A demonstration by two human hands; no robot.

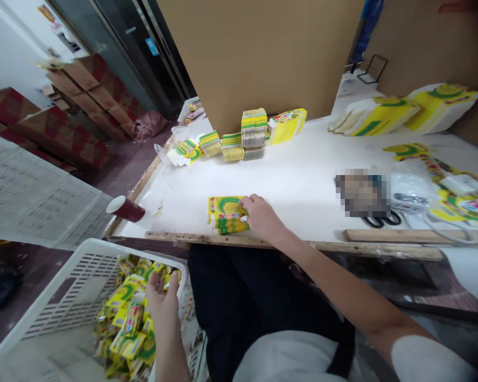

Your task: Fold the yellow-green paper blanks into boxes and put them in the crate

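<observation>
My right hand (263, 216) is at the near edge of the white table, its fingers closed on the right end of a yellow and green carton (225, 206). That carton lies on a small overlapping pile of similar flat cartons (229, 227). Over the white plastic basket (69, 265) on the left, my left hand (163, 297) is open, fingers apart and nothing visible in them. Beneath and beside it, many small filled yellow boxes (129, 318) are heaped in the basket.
A maroon paper cup (126, 208) lies on its side at the table's left edge. Stacked cartons (235, 140) stand along the back by a tall cardboard sheet (263, 58). At right are scissors (380, 218), a cable (442, 225) and larger yellow packs (376, 116).
</observation>
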